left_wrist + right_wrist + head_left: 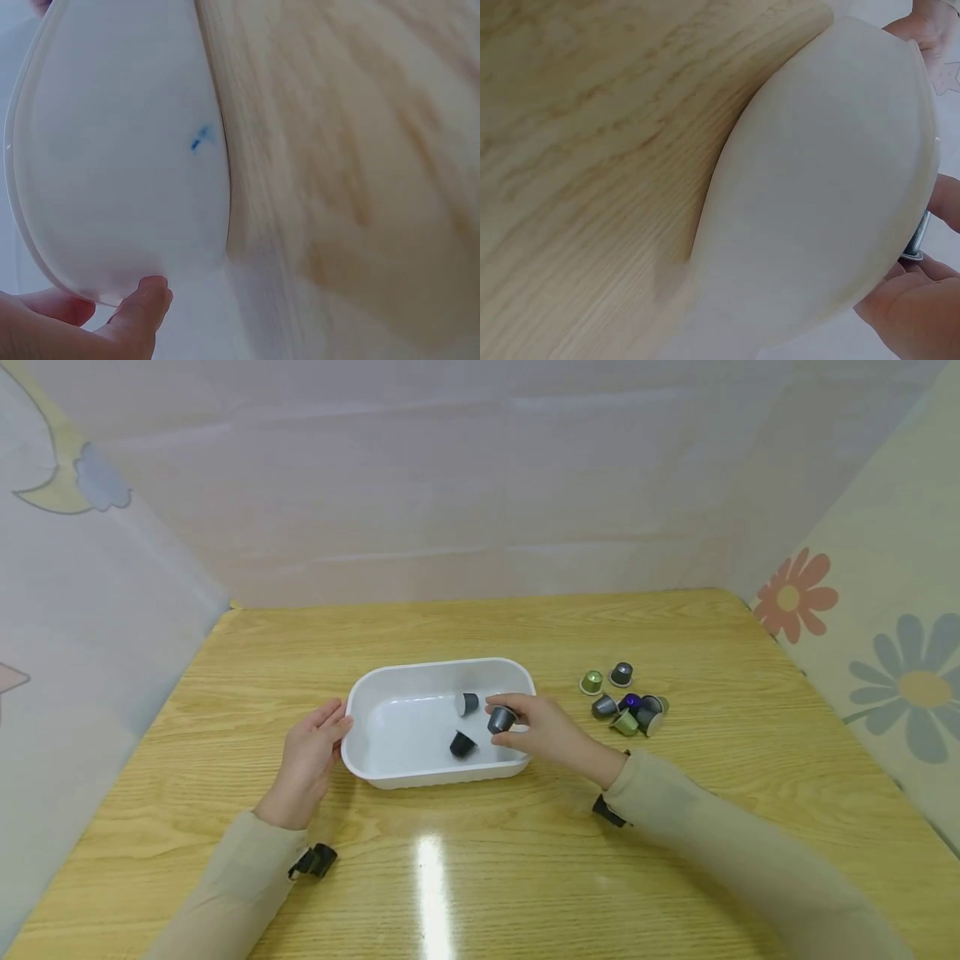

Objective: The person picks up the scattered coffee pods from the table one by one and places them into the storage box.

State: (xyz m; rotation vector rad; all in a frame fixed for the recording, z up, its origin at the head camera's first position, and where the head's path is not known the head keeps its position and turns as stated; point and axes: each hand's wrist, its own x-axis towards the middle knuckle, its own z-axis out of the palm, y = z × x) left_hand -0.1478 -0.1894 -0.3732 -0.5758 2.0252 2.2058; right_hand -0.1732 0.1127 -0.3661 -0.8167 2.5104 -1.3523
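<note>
A white oval-cornered tray (405, 779) lies on the wooden table. My left hand (307, 758) holds its left end; in the left wrist view the fingers of that hand (97, 322) touch the rim and outer wall. Over the tray's right part, my right hand (536, 727) pinches a dark grey capsule (501, 719) between thumb and fingers. Inside the tray lie a black capsule (462, 744) and a dark capsule with a pale lid (467, 703), both tipped over. The right wrist view shows the held capsule (916, 238) partly hidden behind the tray wall.
To the right of the tray, several capsules lie in a loose group, among them a green one (592, 682), a dark one (621, 673) and a blue one (631, 702). Patterned cloth walls (480, 485) stand at the back and on both sides of the table (300, 635).
</note>
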